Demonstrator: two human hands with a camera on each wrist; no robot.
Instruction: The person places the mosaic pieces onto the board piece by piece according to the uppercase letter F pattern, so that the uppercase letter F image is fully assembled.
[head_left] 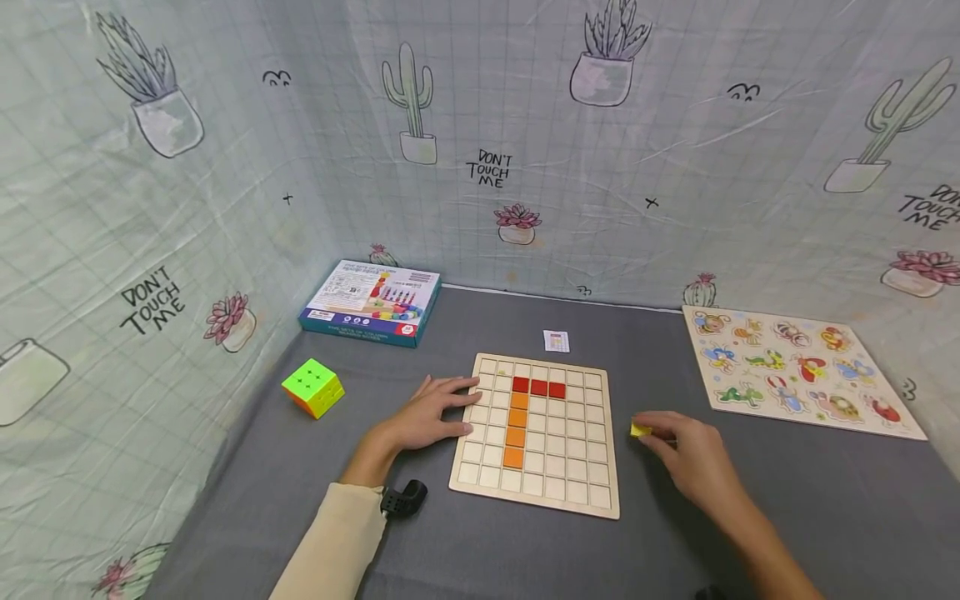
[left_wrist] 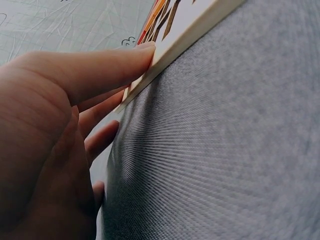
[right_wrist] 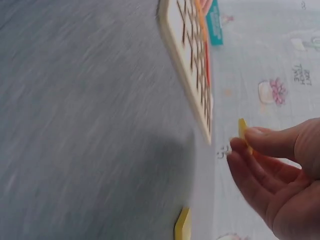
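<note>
My right hand [head_left: 693, 458] pinches a small yellow square tile [head_left: 640, 430] between thumb and fingers, raised off the table to the right of the wooden grid board [head_left: 536, 493]. In the right wrist view the same tile shows at the fingertips, and another yellow tile [right_wrist: 183, 226] lies on the cloth below. The left hand [head_left: 427, 414] rests with extended fingers on the board's left edge; its thumb [left_wrist: 120, 67] touches the rim. On the board, three red tiles [head_left: 538, 387] form a row, with several orange tiles [head_left: 516, 417] in a column beneath the leftmost one.
A small printed card [head_left: 557, 341] lies behind the board. To the left are a puzzle cube [head_left: 313, 387] and a boxed game [head_left: 371, 302]. An insect picture board [head_left: 802, 367] lies at the right. Printed curtains [head_left: 480, 100] hang behind and at the left of the grey table [head_left: 360, 367].
</note>
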